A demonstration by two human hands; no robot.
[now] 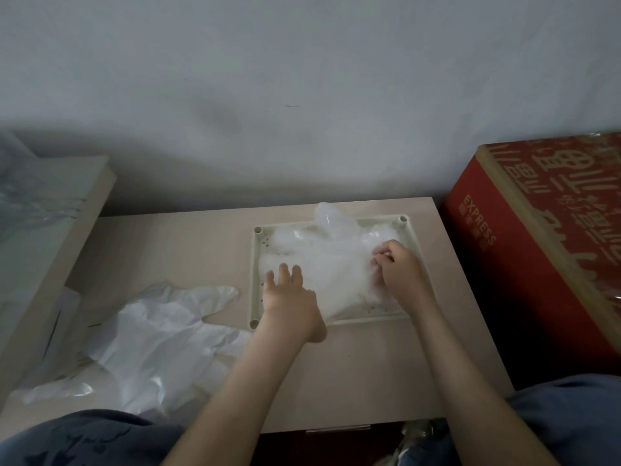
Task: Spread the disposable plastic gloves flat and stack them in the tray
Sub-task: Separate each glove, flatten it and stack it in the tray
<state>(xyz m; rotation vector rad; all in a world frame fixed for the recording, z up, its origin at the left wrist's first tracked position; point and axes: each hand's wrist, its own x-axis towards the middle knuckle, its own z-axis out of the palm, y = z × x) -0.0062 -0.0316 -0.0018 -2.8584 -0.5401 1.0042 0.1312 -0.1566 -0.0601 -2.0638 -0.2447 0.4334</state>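
Gloves point(332, 264) are lying in the tray point(411, 240), a crumpled see-through stack covering most of its floor. One puffed glove finger point(331, 218) is sticking up over the tray's far rim. The left hand point(289, 297) is pressing down on the stack at the tray's near-left part, fingers straight and slightly spread. The right hand point(398, 264) is sitting over the tray's right side, fingers curled, pinching the plastic film. Loose gloves point(161, 331) are lying in a heap left of the tray, on the counter point(188, 243). A red box point(537, 247) is standing right of the tray, off the counter edge.
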